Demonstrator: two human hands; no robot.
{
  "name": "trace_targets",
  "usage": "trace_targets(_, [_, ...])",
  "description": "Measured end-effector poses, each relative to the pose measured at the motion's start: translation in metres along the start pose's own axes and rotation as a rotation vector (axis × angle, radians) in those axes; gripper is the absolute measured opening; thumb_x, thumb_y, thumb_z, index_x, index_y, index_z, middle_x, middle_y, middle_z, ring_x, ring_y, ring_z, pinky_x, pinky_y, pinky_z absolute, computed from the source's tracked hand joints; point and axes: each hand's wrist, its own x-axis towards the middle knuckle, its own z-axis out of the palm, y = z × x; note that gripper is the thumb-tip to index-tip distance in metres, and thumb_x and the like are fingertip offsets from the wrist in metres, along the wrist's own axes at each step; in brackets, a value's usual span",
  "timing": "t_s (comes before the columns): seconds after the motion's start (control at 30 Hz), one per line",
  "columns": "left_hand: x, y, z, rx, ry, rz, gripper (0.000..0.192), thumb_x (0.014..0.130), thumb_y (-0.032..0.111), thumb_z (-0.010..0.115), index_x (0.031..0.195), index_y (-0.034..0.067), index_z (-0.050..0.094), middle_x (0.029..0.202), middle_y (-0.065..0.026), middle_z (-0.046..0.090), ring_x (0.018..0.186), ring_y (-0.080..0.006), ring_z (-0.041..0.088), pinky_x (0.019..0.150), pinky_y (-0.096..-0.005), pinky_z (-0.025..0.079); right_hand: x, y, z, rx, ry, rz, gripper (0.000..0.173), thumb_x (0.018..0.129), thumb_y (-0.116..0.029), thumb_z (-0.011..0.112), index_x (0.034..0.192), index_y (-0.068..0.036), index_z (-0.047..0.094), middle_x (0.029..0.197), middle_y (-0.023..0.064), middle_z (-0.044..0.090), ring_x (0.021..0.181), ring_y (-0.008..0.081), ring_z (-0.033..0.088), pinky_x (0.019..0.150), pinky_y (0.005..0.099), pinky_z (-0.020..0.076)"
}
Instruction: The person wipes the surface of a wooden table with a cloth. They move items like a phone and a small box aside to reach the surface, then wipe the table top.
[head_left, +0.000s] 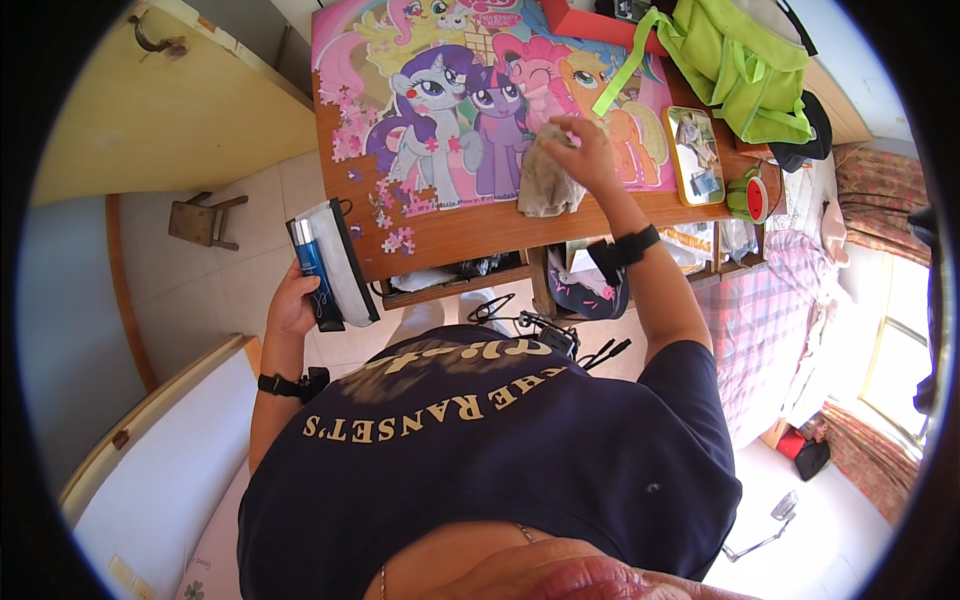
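Note:
My left hand (294, 300) holds a blue bottle (311, 262) together with a flat pouch (346, 277) that has a pale face and black edges, beside the desk's left front corner. Over the wooden desk (465, 238), my right hand (589, 154) is at the top of a crumpled grey-beige cloth (550, 180), its fingertips touching or just above it; whether they grip it I cannot tell. Beneath the cloth lies a large, partly assembled jigsaw puzzle (499, 127) with cartoon ponies. Loose puzzle pieces (397, 238) lie near its lower left corner.
On the desk's right are a framed mirror (694, 154), a green mug (745, 196), a bright green bag (742, 67) and a red box (592, 26). Open drawers (457, 285) with stored things jut out below the desktop. A small wooden stool (204, 221) stands on the floor at left.

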Motion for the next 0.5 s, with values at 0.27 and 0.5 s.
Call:
trace_targets(0.27, [0.002, -0.003, 0.002, 0.003, 0.005, -0.047, 0.061, 0.076, 0.002, 0.065, 0.135, 0.007, 0.047, 0.122, -0.011, 0.062, 0.109, -0.0267, 0.063, 0.097, -0.0434, 0.051, 0.077, 0.032, 0.04, -0.317, 0.069, 0.29, 0.047, 0.071, -0.028, 0.078, 0.109, -0.01, 0.058, 0.102, 0.0133, 0.068, 0.097, 0.0307, 0.065, 0.083, 0.0412, 0.0514])
trace_targets(0.5, [0.008, -0.003, 0.014, 0.002, -0.008, -0.042, 0.065, 0.073, 0.001, 0.066, 0.135, 0.005, 0.046, 0.124, -0.0122, 0.061, 0.111, -0.0284, 0.062, 0.099, -0.0439, 0.049, 0.063, 0.042, 0.036, 0.08, 0.267, 0.279, 0.04, 0.07, -0.027, 0.079, 0.102, -0.011, 0.062, 0.088, 0.0088, 0.071, 0.083, 0.0254, 0.069, 0.074, 0.0373, 0.0545])
